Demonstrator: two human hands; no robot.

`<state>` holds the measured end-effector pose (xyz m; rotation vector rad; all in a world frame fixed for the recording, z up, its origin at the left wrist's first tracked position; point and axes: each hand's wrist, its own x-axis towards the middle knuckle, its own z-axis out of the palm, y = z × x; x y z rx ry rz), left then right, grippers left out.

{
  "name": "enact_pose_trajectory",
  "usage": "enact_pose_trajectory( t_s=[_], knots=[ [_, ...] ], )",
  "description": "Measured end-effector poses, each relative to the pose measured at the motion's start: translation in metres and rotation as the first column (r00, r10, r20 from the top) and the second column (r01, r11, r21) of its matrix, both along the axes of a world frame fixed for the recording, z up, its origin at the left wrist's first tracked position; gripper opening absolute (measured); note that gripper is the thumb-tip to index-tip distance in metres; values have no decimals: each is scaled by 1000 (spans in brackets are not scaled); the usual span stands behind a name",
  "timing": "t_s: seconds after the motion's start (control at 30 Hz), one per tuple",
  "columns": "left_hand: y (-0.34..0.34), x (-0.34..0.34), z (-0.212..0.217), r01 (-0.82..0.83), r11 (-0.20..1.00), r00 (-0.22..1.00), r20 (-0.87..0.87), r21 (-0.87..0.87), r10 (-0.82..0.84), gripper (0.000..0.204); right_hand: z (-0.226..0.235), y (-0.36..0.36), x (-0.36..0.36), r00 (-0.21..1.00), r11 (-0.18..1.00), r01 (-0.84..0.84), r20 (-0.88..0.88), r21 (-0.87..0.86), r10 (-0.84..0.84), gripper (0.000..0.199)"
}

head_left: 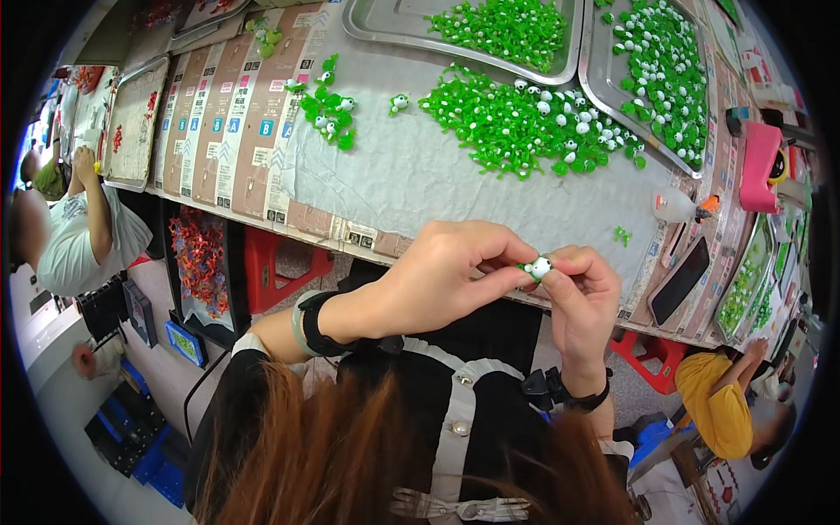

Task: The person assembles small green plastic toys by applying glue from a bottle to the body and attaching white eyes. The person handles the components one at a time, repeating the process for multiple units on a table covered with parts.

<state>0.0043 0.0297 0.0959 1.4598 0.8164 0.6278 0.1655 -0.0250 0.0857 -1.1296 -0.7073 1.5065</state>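
Over the table's front edge, my left hand (459, 271) and my right hand (579, 293) come together around one small green-and-white toy figure (542, 268). Its round white part faces up, with a dark dot on it. The left thumb and fingers pinch its green side, and the right thumb and fingers close on the white part. Fingertips hide the rest of it. Farther back lies a pile of green plastic pieces (486, 122), with white round heads mixed in at its right. A small group of green-and-white figures (331, 114) lies to the left, with a single figure (399, 104) beside it.
Metal trays (455, 39) of green parts stand at the back; another tray (599, 79) holds white-headed pieces. At right are a bottle with an orange tip (674, 206), a phone (681, 280), a pink device (760, 166) and a loose green piece (622, 235). Other people sit at both sides.
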Motion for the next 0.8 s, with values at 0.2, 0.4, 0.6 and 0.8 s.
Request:
enact_pose_trajectory(
  t_s=[0.2, 0.4, 0.6, 0.8],
  knots=[
    [0, -1, -1, 22, 989, 999, -31, 147, -17, 16, -4, -3, 4, 999, 998, -33, 32, 53, 32, 7],
    [-5, 0, -11, -77, 971, 997, 33, 225, 71, 16, -5, -2, 0, 983, 974, -56, 185, 221, 15, 11],
    [-11, 1, -6, -181, 981, 977, 130, 72, 170, 16, -5, -1, -5, 995, 974, 11, 97, 226, -33, 13],
    [-7, 4, -8, -182, 912, 981, 125, 367, 146, 19, -5, 5, -2, 982, 996, 13, -190, 89, 4, 12]
  ],
)
